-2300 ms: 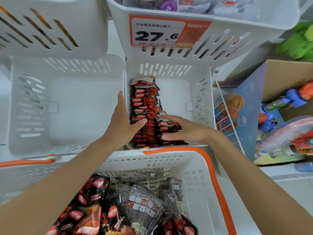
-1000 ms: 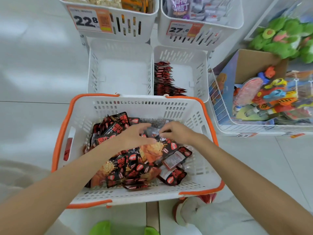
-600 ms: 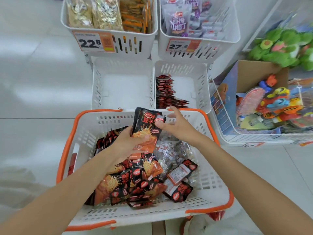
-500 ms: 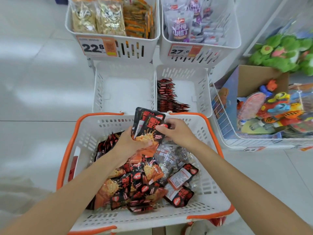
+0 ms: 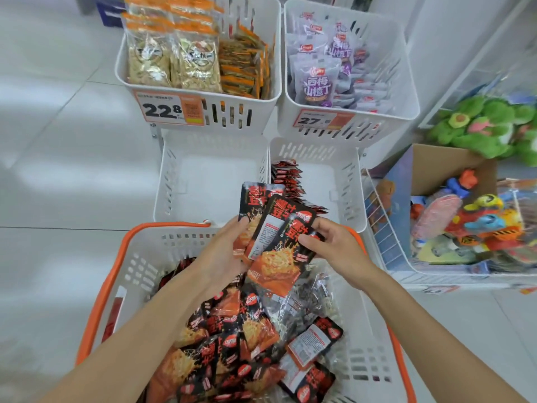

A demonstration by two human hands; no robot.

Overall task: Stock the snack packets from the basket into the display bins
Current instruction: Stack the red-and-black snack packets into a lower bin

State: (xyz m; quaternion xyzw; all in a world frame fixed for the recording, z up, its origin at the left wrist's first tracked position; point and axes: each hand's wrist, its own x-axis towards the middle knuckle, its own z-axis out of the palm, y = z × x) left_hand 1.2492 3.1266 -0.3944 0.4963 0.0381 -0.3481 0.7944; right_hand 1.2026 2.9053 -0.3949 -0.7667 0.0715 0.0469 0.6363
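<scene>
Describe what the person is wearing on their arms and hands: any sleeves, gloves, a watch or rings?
Nothing is worn on either one. The left hand and the right hand have no gloves, and no rings show on the fingers in view. Both wrists are free of a watch, bracelet or band. The forearms are uncovered all the way to the bottom edge of the picture, so no sleeve or cuff appears.

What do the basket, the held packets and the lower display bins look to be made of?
The basket looks like moulded white plastic, matte, with slotted walls and an orange rim. The held packets seem glossy printed film, plastic or foil laminate: they catch glare and bend. The lower display bins look like the same matte white slotted plastic.
</scene>
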